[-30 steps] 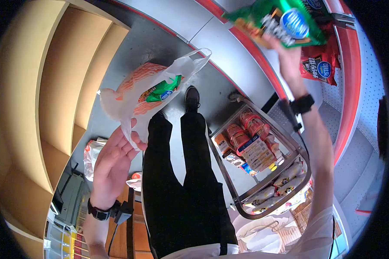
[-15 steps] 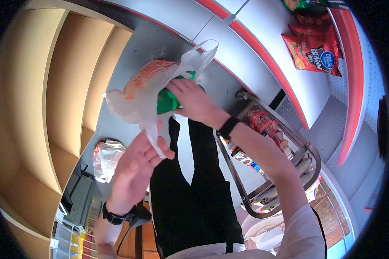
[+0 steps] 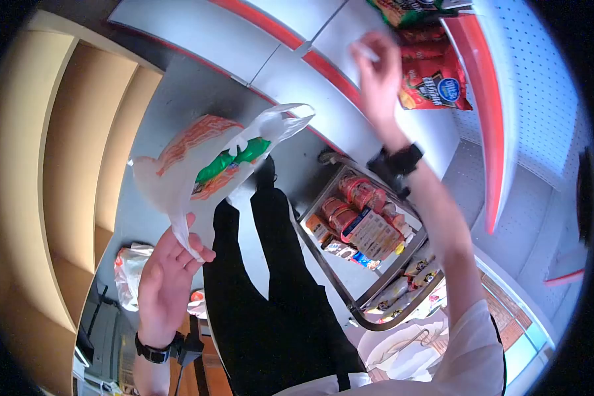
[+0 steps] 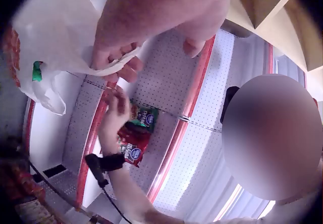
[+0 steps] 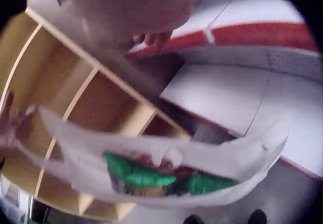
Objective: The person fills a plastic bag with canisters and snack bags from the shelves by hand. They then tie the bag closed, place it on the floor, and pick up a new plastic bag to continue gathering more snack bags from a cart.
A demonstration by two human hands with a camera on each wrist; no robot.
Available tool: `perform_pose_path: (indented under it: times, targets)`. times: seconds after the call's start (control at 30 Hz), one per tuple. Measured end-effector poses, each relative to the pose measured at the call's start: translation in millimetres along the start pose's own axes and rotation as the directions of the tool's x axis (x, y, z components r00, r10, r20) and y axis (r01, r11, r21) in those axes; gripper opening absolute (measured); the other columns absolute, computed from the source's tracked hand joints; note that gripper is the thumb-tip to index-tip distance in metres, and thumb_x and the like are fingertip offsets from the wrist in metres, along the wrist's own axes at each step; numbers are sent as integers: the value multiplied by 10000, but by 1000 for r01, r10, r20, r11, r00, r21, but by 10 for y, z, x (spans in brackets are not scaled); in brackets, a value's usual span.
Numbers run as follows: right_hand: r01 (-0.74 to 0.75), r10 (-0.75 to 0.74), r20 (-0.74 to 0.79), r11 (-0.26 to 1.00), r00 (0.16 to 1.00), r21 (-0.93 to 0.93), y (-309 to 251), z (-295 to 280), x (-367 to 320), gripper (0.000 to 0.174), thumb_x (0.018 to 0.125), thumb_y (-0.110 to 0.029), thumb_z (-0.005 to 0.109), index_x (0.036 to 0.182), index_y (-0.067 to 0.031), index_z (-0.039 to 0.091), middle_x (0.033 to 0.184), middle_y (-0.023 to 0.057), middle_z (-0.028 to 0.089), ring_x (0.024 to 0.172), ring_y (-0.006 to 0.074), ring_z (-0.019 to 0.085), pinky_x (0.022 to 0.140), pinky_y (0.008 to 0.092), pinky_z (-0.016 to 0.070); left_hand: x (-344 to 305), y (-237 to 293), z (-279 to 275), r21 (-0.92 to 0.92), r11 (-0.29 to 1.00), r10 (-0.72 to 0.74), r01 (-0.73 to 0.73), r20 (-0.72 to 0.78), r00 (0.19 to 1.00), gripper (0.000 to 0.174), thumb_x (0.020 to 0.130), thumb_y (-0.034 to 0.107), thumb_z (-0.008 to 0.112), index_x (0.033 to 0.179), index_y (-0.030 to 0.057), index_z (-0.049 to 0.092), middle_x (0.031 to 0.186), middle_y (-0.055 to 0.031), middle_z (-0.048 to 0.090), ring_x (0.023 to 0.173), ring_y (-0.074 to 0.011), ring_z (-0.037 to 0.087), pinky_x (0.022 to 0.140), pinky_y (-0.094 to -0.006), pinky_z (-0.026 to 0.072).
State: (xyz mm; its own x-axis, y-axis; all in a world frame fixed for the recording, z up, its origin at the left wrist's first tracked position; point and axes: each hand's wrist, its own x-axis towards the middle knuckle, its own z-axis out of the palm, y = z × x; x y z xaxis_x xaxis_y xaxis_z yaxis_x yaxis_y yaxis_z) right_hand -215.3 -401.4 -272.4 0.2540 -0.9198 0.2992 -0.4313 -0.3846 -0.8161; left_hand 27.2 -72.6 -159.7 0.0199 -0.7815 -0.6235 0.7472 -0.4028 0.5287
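Note:
A white plastic bag [image 3: 178, 191] with orange print hangs from my left hand [image 3: 165, 284], whose fingers hook through one handle. Inside its mouth lie green snack bags [image 3: 234, 162], which show in the right wrist view too. My right hand [image 3: 379, 79] is raised over the white shelf, its fingers loosely bent and nothing in them. Beside it on that shelf stand red snack bags [image 3: 435, 79], and behind these a green snack bag [image 3: 402, 10]. In the left wrist view, the left fingers curl round the stretched handle [image 4: 118, 62].
A metal-framed cart [image 3: 350, 300] with red-lidded cups [image 3: 360, 191] and packs stands at my right. Wooden shelving [image 3: 72, 145] lines the left side. Another white plastic bag [image 3: 131, 274] sits on the floor near the left wrist. Red-edged shelves [image 3: 270, 26] run along the front and right.
My right hand brought a green snack bag from the shelf down into the plastic bag, let it go, and has swung back up to the shelf. The left hand keeps hold of the handle.

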Motion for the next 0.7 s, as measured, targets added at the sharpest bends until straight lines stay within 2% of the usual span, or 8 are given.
perform_pose_path:
  times: [0.1,0.2,0.33,0.47,0.57,0.63,0.67,0.7]
  targets:
    - [-159,152,-149,987,977,-36,459,-341,707,796,738,-487,751,1229,65,456,1207,183,550,1130,280,521,983,361,390,-22,10,41,3,1000,13,-13,-30,999,805,885,538,483,1391,-65,313,1139,-95,531,1058,-213,532,1000,-389,376]
    - [-41,-41,-287,960,957,-276,1014,-434,1106,685,703,-517,773,1015,58,572,848,27,565,770,136,529,695,262,417,-44,8,-39,-2,1000,1,-1,-27,1000,801,885,535,486,1391,-62,316,1139,-93,532,1060,-212,531,1002,-385,376]
    - [-244,208,-169,940,963,-236,1337,-500,1275,842,664,-613,744,1098,90,583,949,79,610,867,196,564,767,313,434,-92,45,-71,12,1000,-3,4,-66,998,802,881,534,494,1390,-62,318,1137,-88,534,1059,-212,530,998,-381,379]
    - [-31,56,25,812,998,-582,1796,-659,1426,600,787,-272,705,1320,-113,479,1034,130,618,909,248,585,780,354,450,-110,57,-151,19,1000,-21,24,-114,993,809,872,532,515,1391,-57,318,1142,-77,538,1056,-211,531,1004,-378,368]
    - [276,-42,297,504,954,-818,1819,-808,1457,901,767,138,536,1428,-418,282,1156,179,581,975,356,580,862,378,465,-110,65,-197,17,999,-41,44,-140,989,813,867,532,524,1392,-53,317,1143,-72,539,1053,-212,530,1007,-376,361]
    - [228,92,292,421,952,-878,1808,-851,1551,949,726,158,541,1442,-398,257,1184,185,563,981,400,557,894,380,458,-92,64,-206,24,998,-52,56,-152,987,814,865,532,527,1393,-52,317,1140,-70,541,1053,-213,529,1008,-375,358]
    - [223,98,289,426,952,-877,1748,-806,1560,949,726,158,541,1442,-398,257,1184,185,563,981,400,557,894,380,458,-76,63,-201,32,999,-28,34,-173,985,813,865,532,527,1391,-52,319,1135,-70,540,1052,-213,528,1005,-374,359]
    - [-36,133,113,787,985,-616,1414,-632,1485,766,735,24,616,1380,-274,330,1192,153,561,1024,340,548,897,367,453,-67,65,-195,40,999,-7,15,-196,981,812,864,532,527,1390,-52,321,1131,-69,539,1051,-213,527,1003,-373,361]
